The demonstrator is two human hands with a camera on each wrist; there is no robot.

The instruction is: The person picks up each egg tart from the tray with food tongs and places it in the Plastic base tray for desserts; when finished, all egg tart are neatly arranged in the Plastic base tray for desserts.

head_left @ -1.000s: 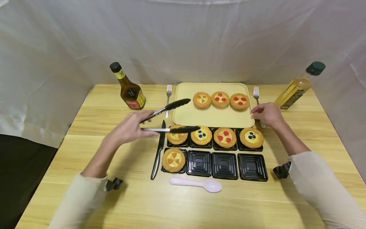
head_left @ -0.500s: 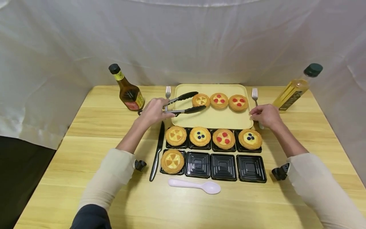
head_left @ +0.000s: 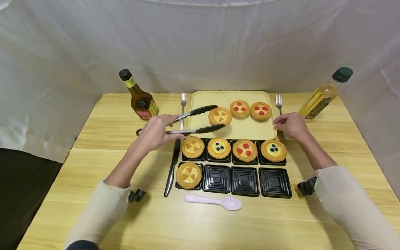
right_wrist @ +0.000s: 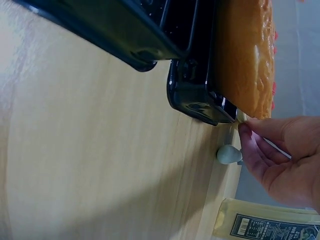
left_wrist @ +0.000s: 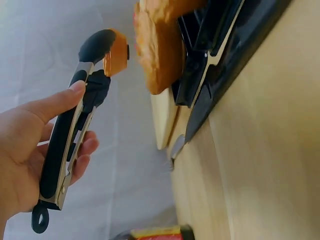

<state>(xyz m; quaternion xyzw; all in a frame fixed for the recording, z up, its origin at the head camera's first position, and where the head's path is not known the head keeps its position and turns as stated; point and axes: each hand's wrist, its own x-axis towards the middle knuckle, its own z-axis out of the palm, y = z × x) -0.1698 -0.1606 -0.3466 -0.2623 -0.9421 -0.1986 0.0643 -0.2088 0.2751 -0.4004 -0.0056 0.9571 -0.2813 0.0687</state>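
Gripping black-tipped metal tongs [head_left: 190, 121], the left hand [head_left: 154, 132] clamps a yellow-topped tart [head_left: 220, 116]; wrist view alone shows right hand [right_wrist: 280, 162] fingers pinching the pale yellow tray [head_left: 231, 130] at three o'clock; bottle label unreadable.

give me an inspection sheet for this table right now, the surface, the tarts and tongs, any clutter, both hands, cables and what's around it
Surface: wooden table, light grain, no spills seen.
Job's things: tongs grip a yellow-topped tart over the yellow tray; two red-topped tarts lie on the tray. Eight black cups: five hold tarts, three in the near row are empty.
Clutter: knife, pink spoon, two forks, brown sauce bottle, yellow oil bottle.
Hands: left hand holds the tongs; right hand rests at the tray's right edge, fingers curled.
Cables: nothing seen.
Surroundings: white cloth backdrop on three sides.
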